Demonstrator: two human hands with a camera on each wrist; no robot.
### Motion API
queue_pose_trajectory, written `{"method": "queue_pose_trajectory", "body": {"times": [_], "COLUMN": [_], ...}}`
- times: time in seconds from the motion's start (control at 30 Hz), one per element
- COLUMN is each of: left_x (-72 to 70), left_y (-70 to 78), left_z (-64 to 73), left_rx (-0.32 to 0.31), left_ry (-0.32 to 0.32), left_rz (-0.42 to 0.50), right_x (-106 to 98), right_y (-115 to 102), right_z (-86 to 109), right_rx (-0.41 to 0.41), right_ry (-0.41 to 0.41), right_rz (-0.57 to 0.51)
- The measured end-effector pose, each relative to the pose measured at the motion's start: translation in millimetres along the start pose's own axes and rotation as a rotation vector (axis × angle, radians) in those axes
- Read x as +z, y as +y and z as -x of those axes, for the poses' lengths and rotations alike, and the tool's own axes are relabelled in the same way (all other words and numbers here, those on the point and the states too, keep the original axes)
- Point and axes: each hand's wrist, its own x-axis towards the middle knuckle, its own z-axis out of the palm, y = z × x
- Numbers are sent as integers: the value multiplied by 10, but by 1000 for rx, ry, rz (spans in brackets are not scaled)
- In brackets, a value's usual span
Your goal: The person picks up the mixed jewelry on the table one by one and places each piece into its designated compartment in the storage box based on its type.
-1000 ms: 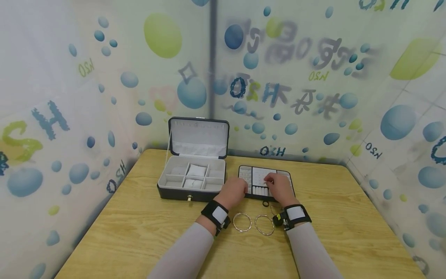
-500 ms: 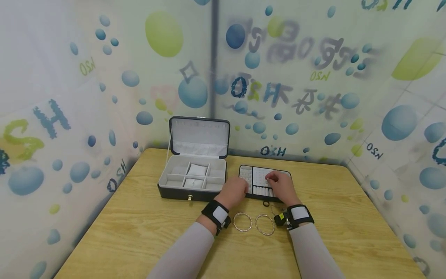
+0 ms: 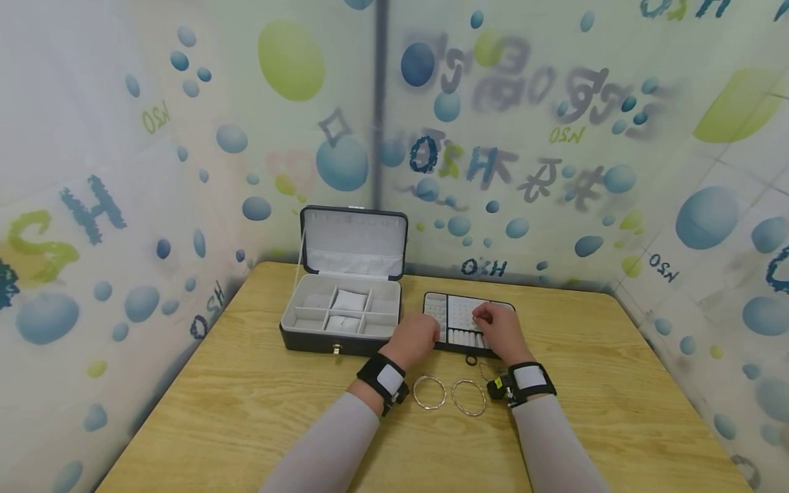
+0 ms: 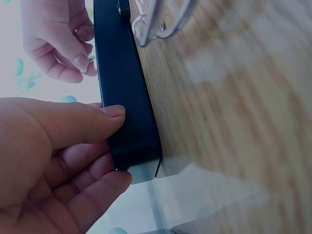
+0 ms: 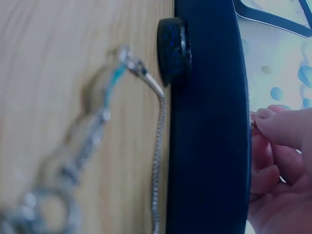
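A shallow dark jewelry tray [image 3: 453,346] with pale compartments, ring rolls and a white earring panel [image 3: 459,309] lies on the table. My left hand [image 3: 414,339] grips its near left corner, thumb [image 4: 114,111] on the dark front wall and fingers curled at the side. Over the panel, my right hand [image 3: 501,332] pinches a tiny shiny earring [image 4: 91,58] between thumb and fingertips, mostly hidden by them. A dark ring [image 5: 170,51] leans against the tray's front wall. Beside it lies a silver chain [image 5: 158,146], blurred at the near end.
To the left stands a lidded jewelry box [image 3: 308,341], lid raised, with small cushions [image 3: 348,300] in two compartments. Two bangles [image 3: 429,393] lie on the wooden table [image 3: 246,411] between the forearms. Patterned curtains [image 3: 530,226] close off the table's back and sides.
The right hand has shifted slightly to the right above the earring panel, its wrist turning a little. The left hand keeps its hold on the tray corner.
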Motion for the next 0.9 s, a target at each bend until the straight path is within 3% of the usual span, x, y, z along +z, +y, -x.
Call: {"method": "queue_pose_trajectory", "body": {"times": [0.5, 0.9], "left_x": [-19, -29], "left_y": [5, 21], "left_z": [17, 13], "left_rx": [8, 12], "left_ry": [10, 12], "left_rz": [2, -1], "right_x": [20, 29], "right_y": [-53, -47], "right_z": [28, 8], "right_rx": [-62, -32], "right_ry": [-31, -60], "right_rz": [84, 97]}}
